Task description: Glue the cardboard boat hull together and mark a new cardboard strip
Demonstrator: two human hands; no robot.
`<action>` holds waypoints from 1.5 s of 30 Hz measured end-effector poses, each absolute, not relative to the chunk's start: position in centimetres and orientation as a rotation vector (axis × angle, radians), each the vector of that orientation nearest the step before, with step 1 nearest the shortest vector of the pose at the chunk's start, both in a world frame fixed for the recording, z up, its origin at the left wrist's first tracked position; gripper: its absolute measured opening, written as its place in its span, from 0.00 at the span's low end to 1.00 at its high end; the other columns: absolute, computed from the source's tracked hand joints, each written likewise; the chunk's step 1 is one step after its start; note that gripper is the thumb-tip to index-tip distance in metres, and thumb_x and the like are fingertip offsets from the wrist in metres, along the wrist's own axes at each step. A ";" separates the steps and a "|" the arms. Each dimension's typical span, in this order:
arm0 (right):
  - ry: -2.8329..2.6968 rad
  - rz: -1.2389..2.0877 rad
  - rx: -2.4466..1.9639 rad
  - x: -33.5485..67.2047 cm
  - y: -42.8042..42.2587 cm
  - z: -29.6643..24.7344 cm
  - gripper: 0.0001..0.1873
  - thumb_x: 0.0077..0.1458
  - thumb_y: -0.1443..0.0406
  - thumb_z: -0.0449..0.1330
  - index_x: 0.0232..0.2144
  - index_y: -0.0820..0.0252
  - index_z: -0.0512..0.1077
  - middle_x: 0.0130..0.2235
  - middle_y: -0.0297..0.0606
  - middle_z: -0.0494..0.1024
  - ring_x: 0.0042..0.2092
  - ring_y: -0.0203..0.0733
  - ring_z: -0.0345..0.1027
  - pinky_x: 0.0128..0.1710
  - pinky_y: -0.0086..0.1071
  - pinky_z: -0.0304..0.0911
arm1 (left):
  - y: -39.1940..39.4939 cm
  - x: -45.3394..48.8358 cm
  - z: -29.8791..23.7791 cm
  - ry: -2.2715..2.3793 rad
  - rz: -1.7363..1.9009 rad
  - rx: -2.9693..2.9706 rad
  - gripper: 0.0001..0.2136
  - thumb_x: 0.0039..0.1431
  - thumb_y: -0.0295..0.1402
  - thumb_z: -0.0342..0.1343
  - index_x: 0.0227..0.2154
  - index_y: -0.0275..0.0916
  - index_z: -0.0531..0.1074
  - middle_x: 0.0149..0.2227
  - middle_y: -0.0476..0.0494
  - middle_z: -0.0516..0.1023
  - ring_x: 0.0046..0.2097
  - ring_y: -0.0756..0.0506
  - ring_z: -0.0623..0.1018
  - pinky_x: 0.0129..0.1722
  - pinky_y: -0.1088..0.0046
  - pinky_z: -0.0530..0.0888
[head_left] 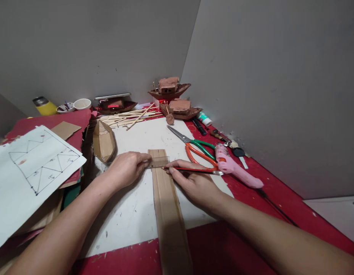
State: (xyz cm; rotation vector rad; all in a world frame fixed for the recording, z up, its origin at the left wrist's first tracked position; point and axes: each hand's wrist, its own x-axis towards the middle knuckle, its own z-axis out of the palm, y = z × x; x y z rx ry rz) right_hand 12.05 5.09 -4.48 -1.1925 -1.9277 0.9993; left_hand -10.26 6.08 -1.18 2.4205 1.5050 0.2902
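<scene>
A long cardboard strip lies lengthwise on a white sheet over the red table. A small clear ruler lies across the strip near its far end. My left hand presses the ruler's left end down, fingers curled on it. My right hand pinches a thin red pencil, whose tip meets the ruler's right edge at the strip.
Orange-and-green scissors and a pink glue gun lie right of my hand. A cardboard boat hull, wooden sticks, brown model boats, a paper drawing, cups and a yellow bottle stand around.
</scene>
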 end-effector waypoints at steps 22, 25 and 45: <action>-1.896 1.063 -1.238 11.9 4.9 -4.0 0.10 0.59 0.63 0.53 0.35 0.58 0.74 0.37 0.37 0.79 0.43 0.43 0.73 0.47 0.36 0.66 | 6.0 -10.2 -1.4 1.509 0.325 2.395 0.12 0.64 0.34 0.48 0.43 0.43 0.76 0.42 0.41 0.82 0.44 0.42 0.80 0.43 0.67 0.71; -1.778 1.126 -1.196 12.0 4.9 -4.1 0.10 0.60 0.62 0.53 0.35 0.59 0.74 0.36 0.38 0.79 0.40 0.41 0.73 0.43 0.35 0.68 | 6.0 -10.1 -1.4 1.548 0.370 2.345 0.12 0.63 0.32 0.49 0.44 0.41 0.75 0.43 0.40 0.82 0.44 0.41 0.80 0.42 0.67 0.72; -1.765 1.589 -0.870 12.1 2.7 -1.7 0.11 0.56 0.62 0.59 0.41 0.62 0.72 0.34 0.38 0.77 0.34 0.37 0.72 0.33 0.29 0.67 | 1.6 -5.4 3.5 1.188 1.408 1.205 0.07 0.53 0.33 0.64 0.31 0.37 0.73 0.28 0.49 0.79 0.29 0.52 0.76 0.29 0.78 0.75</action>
